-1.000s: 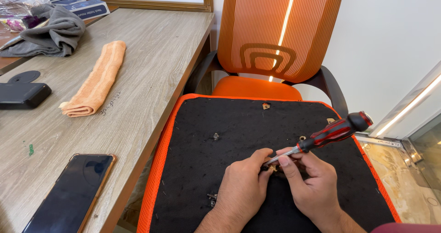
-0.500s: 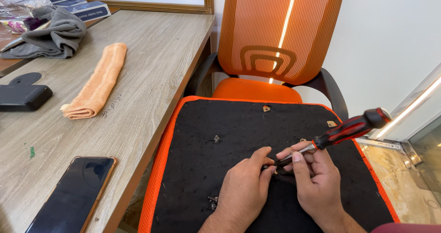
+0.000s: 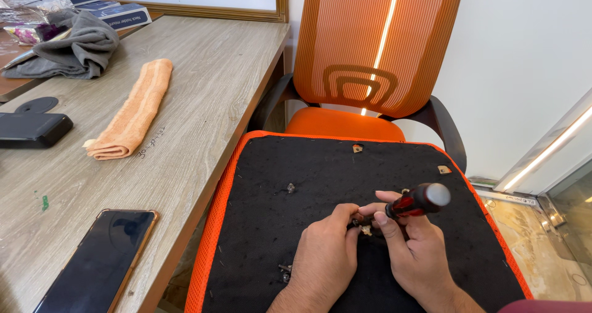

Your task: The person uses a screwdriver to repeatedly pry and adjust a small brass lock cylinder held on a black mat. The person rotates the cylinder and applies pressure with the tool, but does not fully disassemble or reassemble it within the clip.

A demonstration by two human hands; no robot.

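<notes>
Right hand grips screwdriver above black seat underside.

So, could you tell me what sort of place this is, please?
Probably an office or home workroom: a wooden desk with a phone, and an orange mesh office chair behind the upturned seat.

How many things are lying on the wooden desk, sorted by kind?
Orange towel: 1
Grey cloth: 1
Phone: 1
Black case: 1
Boxes: at least 2
Total: at least 6
</notes>
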